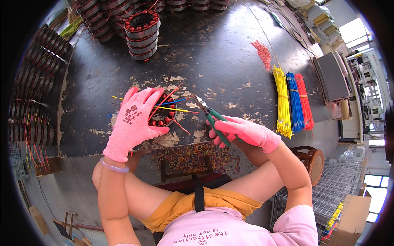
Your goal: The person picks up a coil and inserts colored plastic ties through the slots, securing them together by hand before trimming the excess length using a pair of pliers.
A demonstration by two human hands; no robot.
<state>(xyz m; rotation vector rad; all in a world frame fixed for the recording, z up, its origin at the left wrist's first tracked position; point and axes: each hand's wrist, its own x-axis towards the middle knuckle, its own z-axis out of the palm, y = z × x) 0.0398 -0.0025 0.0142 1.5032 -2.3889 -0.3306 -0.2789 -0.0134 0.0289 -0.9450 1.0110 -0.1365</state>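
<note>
My left hand (137, 117), in a pink glove, lies over a round motor stator (167, 120) with copper windings near the table's front edge. Its fingers curve around the stator's left side and grip it. Red, blue and yellow wires (180, 109) stick out of the stator to both sides; part of the ring is hidden under the glove. In my right hand (242, 131), also gloved in pink, are pliers or cutters with green handles (216, 119). The tool's metal jaws (199, 101) point up and left, close to the wire ends at the stator's right.
Bundles of yellow (282, 102), blue (295, 102) and red wires (304, 102) lie at the right. Small red scraps (262, 54) are beyond them. A stack of stators (142, 36) stands at the back, with more stacks (39, 86) at the left. Wire clippings (197, 160) cover the area below the table edge.
</note>
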